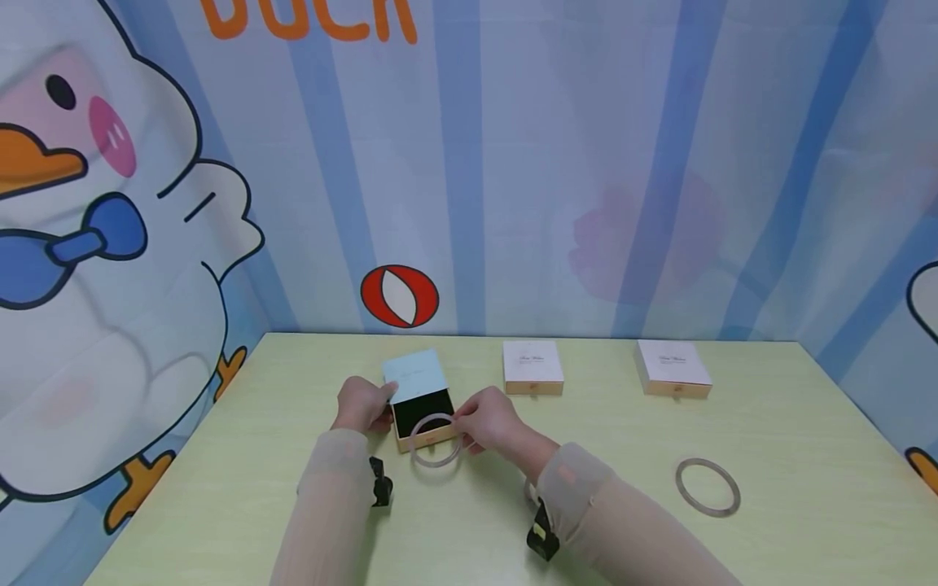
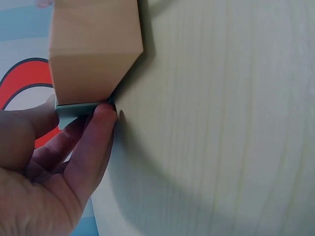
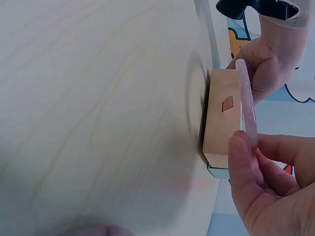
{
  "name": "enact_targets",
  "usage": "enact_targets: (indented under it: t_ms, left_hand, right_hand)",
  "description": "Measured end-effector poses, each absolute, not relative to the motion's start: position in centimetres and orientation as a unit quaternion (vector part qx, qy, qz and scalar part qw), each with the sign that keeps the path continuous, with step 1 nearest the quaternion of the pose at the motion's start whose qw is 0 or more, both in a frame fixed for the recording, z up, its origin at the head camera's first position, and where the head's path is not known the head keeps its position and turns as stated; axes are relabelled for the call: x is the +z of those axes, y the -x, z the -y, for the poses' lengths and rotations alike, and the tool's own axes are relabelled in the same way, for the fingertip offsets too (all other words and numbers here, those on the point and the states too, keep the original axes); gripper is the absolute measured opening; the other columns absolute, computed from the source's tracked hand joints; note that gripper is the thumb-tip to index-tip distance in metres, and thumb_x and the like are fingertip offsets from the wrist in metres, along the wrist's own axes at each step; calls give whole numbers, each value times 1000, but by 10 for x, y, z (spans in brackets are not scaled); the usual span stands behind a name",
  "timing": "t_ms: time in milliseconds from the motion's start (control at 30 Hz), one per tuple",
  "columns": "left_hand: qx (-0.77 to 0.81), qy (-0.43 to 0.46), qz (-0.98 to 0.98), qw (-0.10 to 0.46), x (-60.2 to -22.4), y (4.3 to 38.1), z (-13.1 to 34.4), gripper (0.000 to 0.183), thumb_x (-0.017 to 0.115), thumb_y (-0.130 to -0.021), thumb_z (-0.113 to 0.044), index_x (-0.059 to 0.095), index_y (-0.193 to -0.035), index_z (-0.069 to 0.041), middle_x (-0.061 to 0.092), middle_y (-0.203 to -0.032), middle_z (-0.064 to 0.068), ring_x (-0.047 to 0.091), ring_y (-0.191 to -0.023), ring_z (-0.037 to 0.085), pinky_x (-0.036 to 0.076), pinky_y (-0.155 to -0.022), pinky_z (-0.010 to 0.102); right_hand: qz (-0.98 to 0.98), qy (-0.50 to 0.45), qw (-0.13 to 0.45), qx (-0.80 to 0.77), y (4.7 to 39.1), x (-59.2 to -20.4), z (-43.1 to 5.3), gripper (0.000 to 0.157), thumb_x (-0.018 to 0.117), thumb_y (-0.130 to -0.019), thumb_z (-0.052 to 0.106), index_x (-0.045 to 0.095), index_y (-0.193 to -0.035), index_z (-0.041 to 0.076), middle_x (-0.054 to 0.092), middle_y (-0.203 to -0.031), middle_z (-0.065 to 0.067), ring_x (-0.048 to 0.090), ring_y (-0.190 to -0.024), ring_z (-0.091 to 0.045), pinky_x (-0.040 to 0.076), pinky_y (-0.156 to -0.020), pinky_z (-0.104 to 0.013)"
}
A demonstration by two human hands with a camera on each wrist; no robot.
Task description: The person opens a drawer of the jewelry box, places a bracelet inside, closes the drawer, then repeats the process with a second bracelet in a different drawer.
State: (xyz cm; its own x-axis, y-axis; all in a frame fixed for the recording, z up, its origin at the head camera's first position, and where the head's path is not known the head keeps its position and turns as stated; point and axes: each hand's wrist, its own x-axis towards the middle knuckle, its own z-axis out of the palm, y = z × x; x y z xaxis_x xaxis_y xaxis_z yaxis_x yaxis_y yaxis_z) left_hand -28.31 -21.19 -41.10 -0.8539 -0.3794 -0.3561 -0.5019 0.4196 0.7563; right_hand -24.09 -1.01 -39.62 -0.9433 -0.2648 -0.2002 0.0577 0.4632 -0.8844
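Observation:
My left hand grips the left side of a small drawer box with a pale blue cover and tan sides. The box is part open, showing a black inside. In the left wrist view, the fingers and thumb hold the blue cover's edge. My right hand pinches a pale pink bangle between thumb and fingers. The bangle overlaps the box's front in the head view. From the right wrist, the bangle appears edge-on, upright beside the tan front with its small tab.
Two closed boxes with whitish lids, one in the middle and one at right, stand along the table's back. A greyish bangle lies at right. Another ring is mostly hidden behind the right wrist. A printed cloth hangs behind.

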Motion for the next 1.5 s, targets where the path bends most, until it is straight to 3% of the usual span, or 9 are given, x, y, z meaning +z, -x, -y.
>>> enact_targets:
  t_ms: [333,967,1500]
  left_hand:
    - [480,264,-834,62,-408,281,210,38,61,-93,-28,58,-104,9,65,-77,15,63,-54,18,56,-56,31]
    - [485,257,-834,63,-412,282,213,40,61,-92,-29,57,-106,8,65,-78,14,63,-56,18,56,-57,32]
    - [488,253,-833,60,-413,283,214,40,62,-92,-29,58,-106,8,65,-76,13,63,-53,17,55,-55,31]
  right_hand:
    - [-841,62,151,-516,244,-397,9,13,64,-87,3,71,-94,-5,70,-80,-13,64,-59,-12,56,-54,-28]
    - [-839,42,146,-523,247,-393,8,14,64,-88,4,71,-96,-4,70,-86,-17,63,-62,-13,56,-57,-27]
    - [-832,23,125,-540,253,-395,9,15,64,-87,5,70,-95,-5,69,-76,-14,62,-57,-11,55,-54,-27]
